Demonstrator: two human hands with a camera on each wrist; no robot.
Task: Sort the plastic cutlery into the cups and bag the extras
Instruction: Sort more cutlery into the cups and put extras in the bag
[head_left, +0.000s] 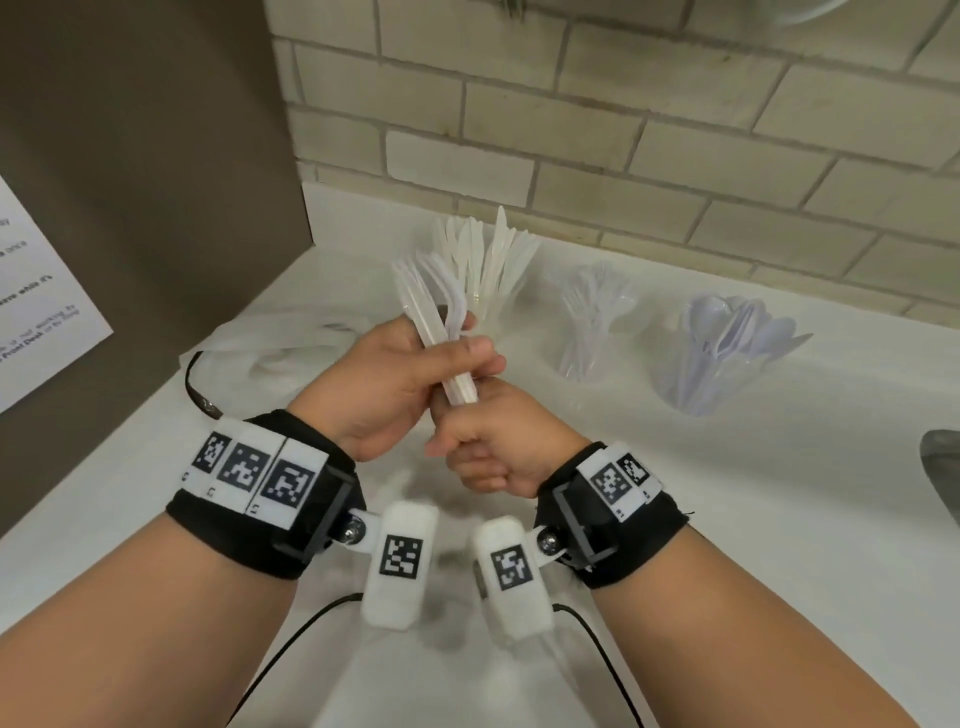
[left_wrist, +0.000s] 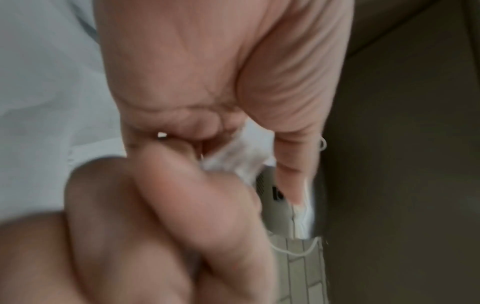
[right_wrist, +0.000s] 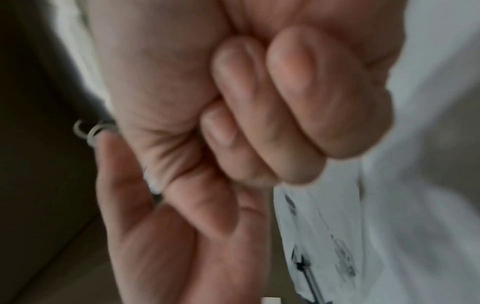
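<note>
Three clear cups stand beyond my hands: the cup of knives (head_left: 480, 270) right behind my bundle of cutlery (head_left: 441, 327), the cup of forks (head_left: 589, 322) farther right, the cup of spoons (head_left: 722, 348) rightmost. My left hand (head_left: 384, 384) curls around the bundle's middle; my right hand (head_left: 493, 447), below it, grips the handle ends. Left of my left hand lies the plastic bag (head_left: 280, 343).
</note>
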